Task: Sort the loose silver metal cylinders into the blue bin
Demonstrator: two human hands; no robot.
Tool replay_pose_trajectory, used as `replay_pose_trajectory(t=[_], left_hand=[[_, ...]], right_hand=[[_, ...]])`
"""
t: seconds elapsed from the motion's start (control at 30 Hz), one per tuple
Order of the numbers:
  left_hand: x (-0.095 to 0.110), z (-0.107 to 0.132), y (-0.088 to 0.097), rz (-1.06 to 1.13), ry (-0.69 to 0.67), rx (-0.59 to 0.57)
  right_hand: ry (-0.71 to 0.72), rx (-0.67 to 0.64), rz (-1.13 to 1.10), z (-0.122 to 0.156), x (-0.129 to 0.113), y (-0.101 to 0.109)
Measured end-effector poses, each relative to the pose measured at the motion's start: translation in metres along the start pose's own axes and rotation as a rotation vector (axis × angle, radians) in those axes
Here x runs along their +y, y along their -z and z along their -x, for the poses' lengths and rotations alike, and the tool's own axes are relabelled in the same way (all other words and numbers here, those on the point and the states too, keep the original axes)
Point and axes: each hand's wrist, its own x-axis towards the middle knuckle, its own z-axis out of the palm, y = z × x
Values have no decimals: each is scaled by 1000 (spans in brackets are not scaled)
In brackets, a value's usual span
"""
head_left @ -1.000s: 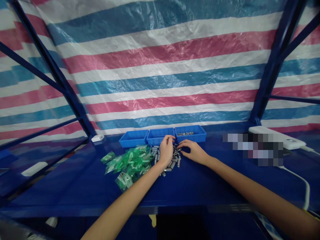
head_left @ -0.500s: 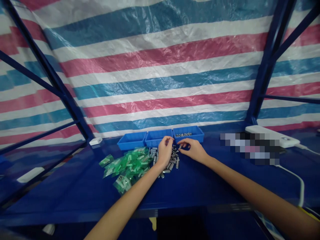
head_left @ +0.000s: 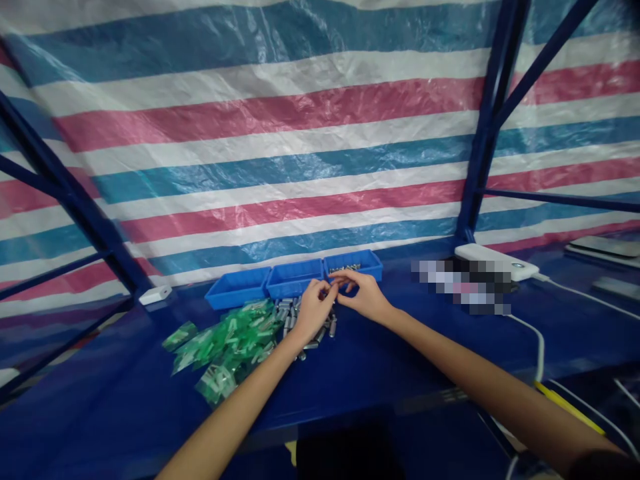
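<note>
My left hand [head_left: 314, 308] is closed in a pinch over a pile of small grey metal cylinders [head_left: 286, 312]. My right hand [head_left: 367, 297] meets it, thumb and fingertips curled together just above the pile. Whatever the fingertips hold is too small to make out. Left of the pile lies a heap of small green plastic bags [head_left: 245, 333] with pale pieces showing through. Behind the hands stand three blue bins in a row. Small metal parts lie in the right bin [head_left: 376, 267]; the middle bin [head_left: 289, 289] and left bin [head_left: 233, 299] show bare floors.
A white plug-like block [head_left: 156, 295] sits at the back left of the blue table [head_left: 380, 367]. At right are a white power bank [head_left: 520, 267], a blurred-out item and a white cable [head_left: 541, 353]. Blue metal posts [head_left: 483, 147] and a striped sheet [head_left: 280, 147] stand behind.
The view has swung to the right, so the table's things appear farther left. My right hand has come up against my left; earlier a gap lay between their fingertips.
</note>
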Motion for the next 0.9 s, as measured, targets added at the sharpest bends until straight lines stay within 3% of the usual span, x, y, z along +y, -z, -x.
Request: replay_pose_trajectory(t=[0.47,0.67,0.9], left_hand=[[5,2,0,120,11,-20],[9,4,-1,111,14,48],[14,6,-1,91,29,104]], right_hand=[[-84,102,-48,-1,-7,0],[-126,148,4,-1,-10,3],[-200,175,-96,0,-10,-1]])
